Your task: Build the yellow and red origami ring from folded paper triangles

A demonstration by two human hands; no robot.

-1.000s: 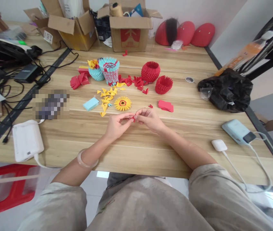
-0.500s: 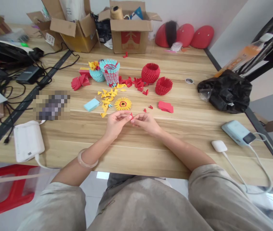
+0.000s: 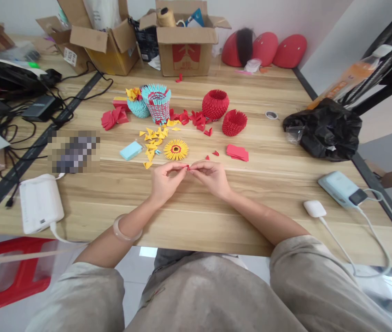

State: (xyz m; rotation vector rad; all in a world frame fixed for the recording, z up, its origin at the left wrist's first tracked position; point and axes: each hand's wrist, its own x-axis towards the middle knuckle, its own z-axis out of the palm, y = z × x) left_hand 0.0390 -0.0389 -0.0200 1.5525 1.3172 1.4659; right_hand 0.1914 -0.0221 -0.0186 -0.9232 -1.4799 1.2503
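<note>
My left hand (image 3: 168,182) and my right hand (image 3: 213,178) meet over the front of the table, both pinching a small red paper piece (image 3: 188,168) between thumbs and fingertips. Most of the piece is hidden by the fingers. Just beyond lies a round yellow-and-red folded-paper disc (image 3: 176,150). Two small folded red pieces (image 3: 215,153) rest past my right hand, near a stack of red paper slips (image 3: 237,152). Loose yellow folded pieces (image 3: 152,143) are scattered behind my left hand, beside a pad of light blue paper slips (image 3: 131,150).
Farther back stand a blue-and-red paper vase (image 3: 159,106), a light blue one (image 3: 138,108) and two red ones (image 3: 215,105). Cardboard boxes (image 3: 186,53) line the wall. A black plastic bag (image 3: 323,131) and a power bank (image 3: 341,188) sit right; cables and a white device (image 3: 41,203) lie left.
My fingers have shifted slightly on the red paper piece, and less of it shows now. My right hand has tilted a little. The things on the table stay in place.
</note>
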